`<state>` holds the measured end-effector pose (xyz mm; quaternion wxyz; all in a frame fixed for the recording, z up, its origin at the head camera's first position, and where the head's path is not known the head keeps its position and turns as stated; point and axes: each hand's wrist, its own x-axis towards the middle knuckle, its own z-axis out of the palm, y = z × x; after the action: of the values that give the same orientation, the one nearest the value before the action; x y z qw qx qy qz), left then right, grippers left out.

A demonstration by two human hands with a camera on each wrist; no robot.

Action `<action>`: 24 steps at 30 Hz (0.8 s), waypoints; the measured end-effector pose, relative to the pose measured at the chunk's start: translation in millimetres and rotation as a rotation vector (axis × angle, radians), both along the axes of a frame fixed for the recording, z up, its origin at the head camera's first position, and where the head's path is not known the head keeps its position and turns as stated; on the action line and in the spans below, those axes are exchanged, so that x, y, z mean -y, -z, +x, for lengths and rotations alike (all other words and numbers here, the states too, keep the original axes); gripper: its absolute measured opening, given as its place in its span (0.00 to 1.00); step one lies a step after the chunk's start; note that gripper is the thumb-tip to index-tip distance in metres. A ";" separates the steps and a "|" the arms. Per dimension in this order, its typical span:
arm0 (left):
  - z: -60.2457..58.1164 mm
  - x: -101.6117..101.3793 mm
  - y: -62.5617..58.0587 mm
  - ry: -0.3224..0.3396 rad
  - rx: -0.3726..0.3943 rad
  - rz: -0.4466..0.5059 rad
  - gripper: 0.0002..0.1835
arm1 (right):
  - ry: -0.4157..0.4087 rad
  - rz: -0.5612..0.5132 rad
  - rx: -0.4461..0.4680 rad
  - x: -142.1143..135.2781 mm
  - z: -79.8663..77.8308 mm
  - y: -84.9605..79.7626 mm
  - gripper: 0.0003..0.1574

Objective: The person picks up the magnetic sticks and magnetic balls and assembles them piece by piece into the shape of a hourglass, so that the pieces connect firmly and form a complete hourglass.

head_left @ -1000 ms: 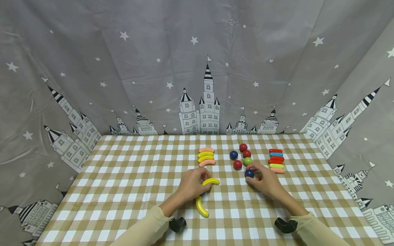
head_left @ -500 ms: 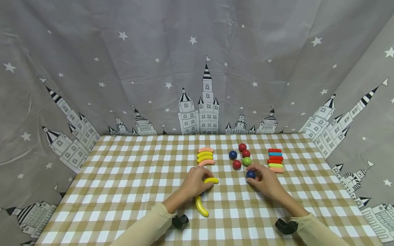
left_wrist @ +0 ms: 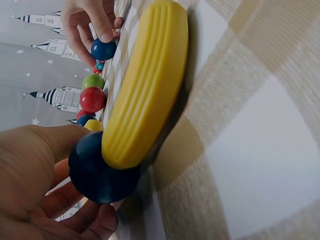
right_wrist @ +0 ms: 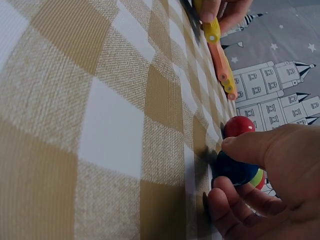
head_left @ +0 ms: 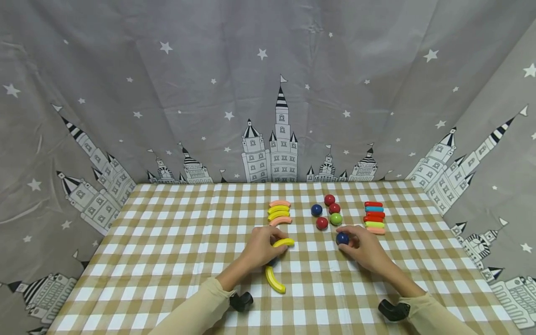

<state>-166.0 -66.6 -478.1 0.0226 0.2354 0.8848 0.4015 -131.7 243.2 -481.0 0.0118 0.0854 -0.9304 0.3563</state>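
Note:
My left hand (head_left: 260, 246) pinches a curved yellow toy rod (head_left: 286, 242) just above the tablecloth. Under that hand sits a dark blue ball (left_wrist: 97, 172), mostly hidden in the head view. One end of a second curved yellow rod (head_left: 275, 281) touches this ball in the left wrist view, while its other end points toward the person. Whether the pinched rod also meets the ball is hidden by the hand. To the right, my right hand (head_left: 365, 246) holds another dark blue ball (head_left: 342, 238) between thumb and fingers, low over the cloth.
Beyond the hands lies a row of yellow and salmon curved rods (head_left: 279, 212). Loose balls sit right of it: several red (head_left: 322, 223), one green (head_left: 336, 219), one blue (head_left: 316, 210). A column of straight coloured rods (head_left: 374, 217) lies farther right on the checked cloth (head_left: 176, 232).
The pinched yellow rod has shifted slightly left, toward the ball under my left hand. My right hand has drawn its blue ball a little right, away from the green ball.

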 end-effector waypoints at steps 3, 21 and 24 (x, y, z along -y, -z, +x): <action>-0.3 2.7 2.4 -0.008 0.004 0.006 0.10 | -0.006 -0.019 0.002 -0.6 0.2 -0.1 0.25; 5.3 16.7 4.9 -0.049 -0.013 0.073 0.07 | -0.119 -0.074 -0.029 20.6 -0.5 -0.5 0.21; 6.5 18.8 5.0 -0.055 -0.026 0.073 0.07 | -0.136 -0.077 -0.005 29.6 -2.3 -1.2 0.21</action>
<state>-159.5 -85.4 -483.1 -0.0087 0.2168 0.8758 0.4311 -134.0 213.6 -479.8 -0.0070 0.1489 -0.9079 0.3917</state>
